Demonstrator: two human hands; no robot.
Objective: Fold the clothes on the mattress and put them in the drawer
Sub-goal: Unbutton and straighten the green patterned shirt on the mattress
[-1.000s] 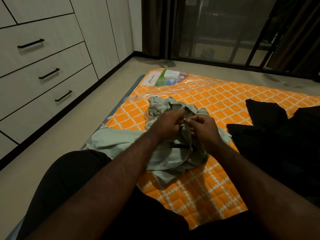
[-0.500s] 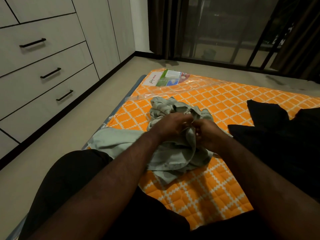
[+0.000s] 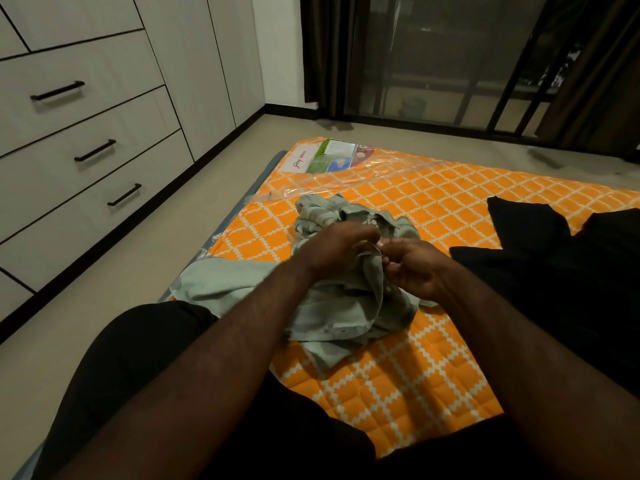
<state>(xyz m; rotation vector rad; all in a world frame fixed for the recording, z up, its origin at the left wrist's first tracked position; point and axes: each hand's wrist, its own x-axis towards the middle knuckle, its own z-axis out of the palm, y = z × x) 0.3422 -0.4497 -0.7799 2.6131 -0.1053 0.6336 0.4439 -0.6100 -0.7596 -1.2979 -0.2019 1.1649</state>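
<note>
**Near the left edge of the orange, white-latticed quilted mattress [image 3: 415, 393]: pale green button-front cloth shirt [image 3: 346, 306], pinched in both hands**

Crumpled in a loose heap, one sleeve spread flat and reaching the mattress's left edge. Front of the shirt lifted between left hand [image 3: 332, 251] and right hand [image 3: 412, 268], the two close together, nearly touching. Left hand: fingers curled, pinching a fold of the shirt front. Right hand: fingers curled, thumb and fingertips pinching the neighbouring fold. Small white buttons visible along the cloth; fastened or not, cannot tell.

Just beside the shirt, toward the right edge: black cloth garment [image 3: 554, 271], unfolded. At the far left corner: clear plastic wrapping with a printed label [image 3: 329, 159]. Beyond the left edge, across beige floor [image 3: 114, 306]: white drawer fronts with black bar handles [image 3: 86, 161], all closed. Beyond the far edge: dark curtains [image 3: 322, 50] beside a glass sliding door [image 3: 443, 57].
</note>
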